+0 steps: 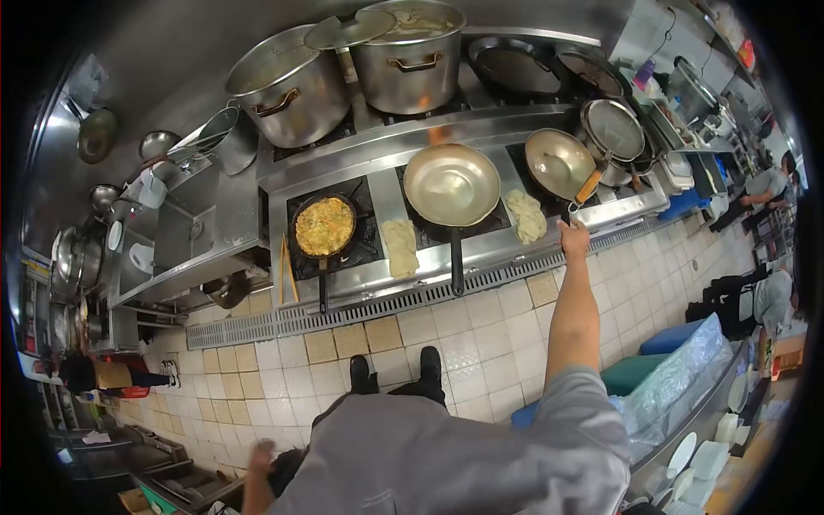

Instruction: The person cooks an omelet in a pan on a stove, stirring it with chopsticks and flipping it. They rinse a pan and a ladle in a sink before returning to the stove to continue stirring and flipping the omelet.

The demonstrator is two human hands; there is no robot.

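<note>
My right hand reaches out to the stove's front edge, its fingers closed around the end of the handle of a small pan on the right burner. Low in the view, my left hand hangs by my side, blurred, its fingers not clear. A larger pan sits on the middle burner, handle toward me. On the left burner a small black pan holds a yellow egg mixture. Folded pale cloths lie on the steel between the burners.
Two big steel pots stand behind the burners. Wooden chopsticks lie at the stove's left, near a sink. Strainers rest at the right. A plastic-covered bin is behind my right arm. Other people stand far right and left.
</note>
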